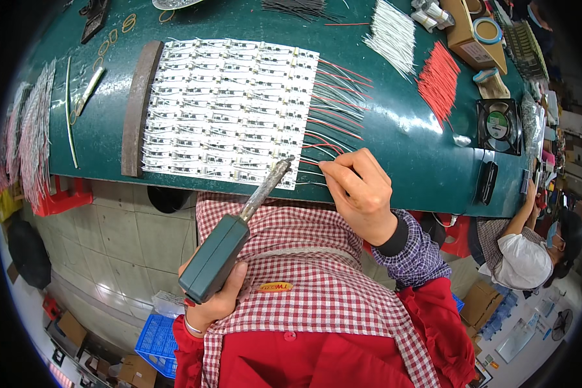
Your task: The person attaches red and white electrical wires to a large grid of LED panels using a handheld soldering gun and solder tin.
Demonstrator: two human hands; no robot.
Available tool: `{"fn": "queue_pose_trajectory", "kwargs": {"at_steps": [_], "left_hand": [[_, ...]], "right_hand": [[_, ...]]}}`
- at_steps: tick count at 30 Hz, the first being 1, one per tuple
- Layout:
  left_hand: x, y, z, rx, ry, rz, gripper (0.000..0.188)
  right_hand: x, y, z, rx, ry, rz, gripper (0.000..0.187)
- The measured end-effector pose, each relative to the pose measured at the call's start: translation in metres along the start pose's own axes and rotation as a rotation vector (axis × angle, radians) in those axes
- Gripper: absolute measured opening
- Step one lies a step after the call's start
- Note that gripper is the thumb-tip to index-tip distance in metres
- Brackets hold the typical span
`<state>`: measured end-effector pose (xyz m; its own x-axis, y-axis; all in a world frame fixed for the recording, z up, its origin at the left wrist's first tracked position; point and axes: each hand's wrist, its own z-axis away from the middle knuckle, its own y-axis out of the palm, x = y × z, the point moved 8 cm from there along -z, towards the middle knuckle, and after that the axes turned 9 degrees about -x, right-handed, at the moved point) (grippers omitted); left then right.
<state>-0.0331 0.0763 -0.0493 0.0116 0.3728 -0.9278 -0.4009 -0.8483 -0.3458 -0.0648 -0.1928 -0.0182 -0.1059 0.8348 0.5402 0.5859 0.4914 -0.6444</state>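
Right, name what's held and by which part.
Left hand: soldering iron, by its green handle. Right hand: seemingly a wire, by its outer end.

An electronics workshop: circuit boards (226, 110) and wire bundles (438, 81) on the worktop (97, 152), soldering iron (216, 252) at its near edge.

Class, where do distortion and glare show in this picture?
Head view: the green table bows near the rim, corners black; head view: pale glare lies on it right of the circuit boards, with another patch on the tiled floor.
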Motion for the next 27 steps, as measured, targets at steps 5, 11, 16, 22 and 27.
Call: {"fn": "queue_pose_trajectory", "kwargs": {"at_steps": [5, 11, 16, 22, 27], "left_hand": [[-0.012, -0.018, 0.005, -0.057, 0.029, -0.038, 0.032], [-0.055, -0.175, 0.043, -0.954, 0.206, -0.272, 0.039], [-0.095, -0.196, 0.050, -0.988, 0.241, -0.488, 0.045], [-0.095, -0.208, 0.054, -0.930, 0.219, -0.286, 0.044], [-0.091, -0.211, 0.052, -0.873, 0.213, -0.118, 0.044]], "right_hand": [[0.002, 0.002, 0.001, 0.009, -0.002, -0.001, 0.025], [-0.001, -0.009, -0.001, 0.049, 0.042, 0.000, 0.021], [-0.016, -0.034, -0.001, 0.117, 0.178, 0.030, 0.022], [-0.022, -0.074, -0.013, -0.028, 0.236, 0.168, 0.019], [0.007, -0.036, -0.016, -0.054, 0.161, -0.105, 0.021]]}}
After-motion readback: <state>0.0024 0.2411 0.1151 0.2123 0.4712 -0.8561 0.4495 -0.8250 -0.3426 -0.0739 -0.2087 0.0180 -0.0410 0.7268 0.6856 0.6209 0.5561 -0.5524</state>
